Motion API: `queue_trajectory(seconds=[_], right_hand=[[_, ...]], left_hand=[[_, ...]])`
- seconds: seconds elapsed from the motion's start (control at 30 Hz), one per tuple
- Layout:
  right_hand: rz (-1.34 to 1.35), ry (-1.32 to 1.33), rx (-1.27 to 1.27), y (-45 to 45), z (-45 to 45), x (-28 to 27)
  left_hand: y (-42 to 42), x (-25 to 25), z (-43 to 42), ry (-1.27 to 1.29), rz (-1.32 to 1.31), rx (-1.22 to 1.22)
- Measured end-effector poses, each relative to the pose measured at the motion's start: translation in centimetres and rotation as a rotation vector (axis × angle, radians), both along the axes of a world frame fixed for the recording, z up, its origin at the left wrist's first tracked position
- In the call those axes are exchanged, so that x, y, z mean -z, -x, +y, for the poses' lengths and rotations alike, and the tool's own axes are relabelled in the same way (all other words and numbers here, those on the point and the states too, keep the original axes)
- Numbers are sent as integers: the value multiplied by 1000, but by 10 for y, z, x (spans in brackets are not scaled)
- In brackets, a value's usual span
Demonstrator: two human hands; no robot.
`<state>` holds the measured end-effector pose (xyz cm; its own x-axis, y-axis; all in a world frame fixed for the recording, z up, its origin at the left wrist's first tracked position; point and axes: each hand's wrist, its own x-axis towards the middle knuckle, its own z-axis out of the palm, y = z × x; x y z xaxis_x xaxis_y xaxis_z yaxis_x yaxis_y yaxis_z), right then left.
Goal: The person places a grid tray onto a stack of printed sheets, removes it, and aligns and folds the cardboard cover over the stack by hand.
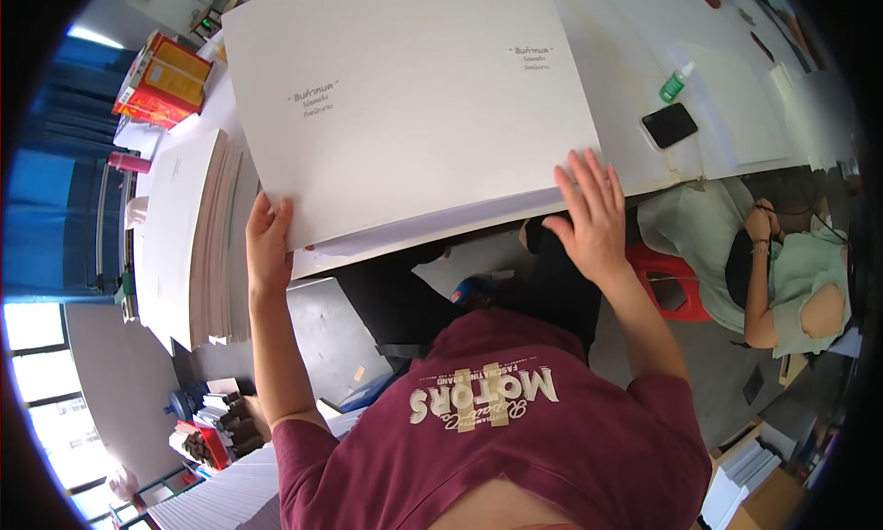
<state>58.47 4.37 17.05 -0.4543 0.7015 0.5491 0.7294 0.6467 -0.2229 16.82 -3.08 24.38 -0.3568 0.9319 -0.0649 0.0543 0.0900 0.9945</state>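
Note:
A large white board (414, 135) with two blocks of small printed text lies on the white table, its near edge close to the table's front. My left hand (269, 240) grips the board's near left corner, thumb on top and fingers closed at the edge. At the near right corner my right hand (590, 213) rests with its fingers spread flat over the edge, holding nothing. Whether anything lies beneath the board is hidden.
Left of the board stands a stack of white sheets (189, 236), with a red and yellow box (166, 79) behind it. A phone (670, 125) and green bottle (676, 82) lie on the right of the table. A seated person (800, 282) is at the right, by a red stool (667, 282).

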Motion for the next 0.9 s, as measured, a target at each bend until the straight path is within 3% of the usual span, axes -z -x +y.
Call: queue_trajectory(seconds=[0.63,0.9], right_hand=[[-79,-8,25,22,-14,-7],[-61,29,-181,72,-28,-5]], left_hand=[[1,4,-3,48,69,-20],[3,4,-3,59,41,-9]])
